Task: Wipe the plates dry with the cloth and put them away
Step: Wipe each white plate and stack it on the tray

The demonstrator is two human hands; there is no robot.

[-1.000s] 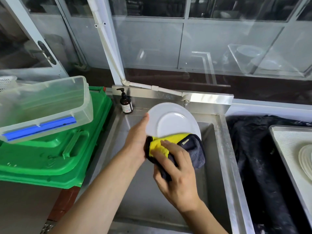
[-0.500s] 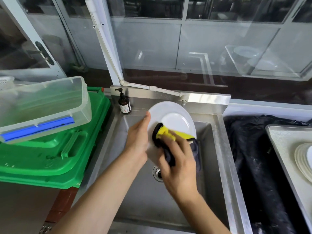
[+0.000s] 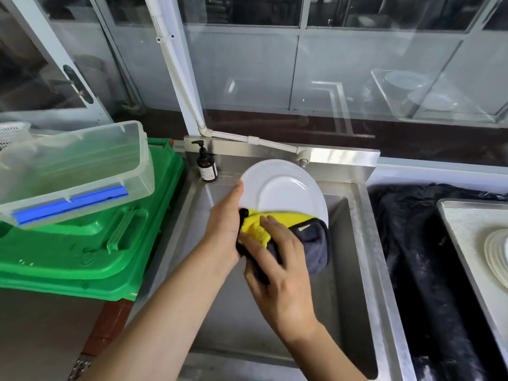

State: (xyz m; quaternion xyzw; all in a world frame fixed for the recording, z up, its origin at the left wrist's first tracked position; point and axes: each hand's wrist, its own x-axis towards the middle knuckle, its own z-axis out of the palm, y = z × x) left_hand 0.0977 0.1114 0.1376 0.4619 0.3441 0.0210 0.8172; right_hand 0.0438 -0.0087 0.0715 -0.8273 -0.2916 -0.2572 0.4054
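Note:
A white plate [image 3: 286, 188] is held tilted above the steel sink [image 3: 354, 243]. My left hand [image 3: 224, 229] grips its left rim, thumb on the front face. A yellow and dark grey cloth [image 3: 310, 237] covers the plate's lower part. My right hand [image 3: 277, 268] presses the cloth against the plate, with its fingers curled over the folds. A stack of white plates [image 3: 496, 257] lies on a grey tray [image 3: 464, 235] at the right edge.
A clear plastic box with a blue clip [image 3: 74, 171] sits on a green crate lid [image 3: 90, 257] to the left. A brown pump bottle [image 3: 207, 167] stands at the sink's back left corner. Dark cloth [image 3: 417, 257] covers the counter right of the sink.
My right hand has slid the cloth from the plate's middle down to its lower edge. The plate stays in my left hand, tilted much as before.

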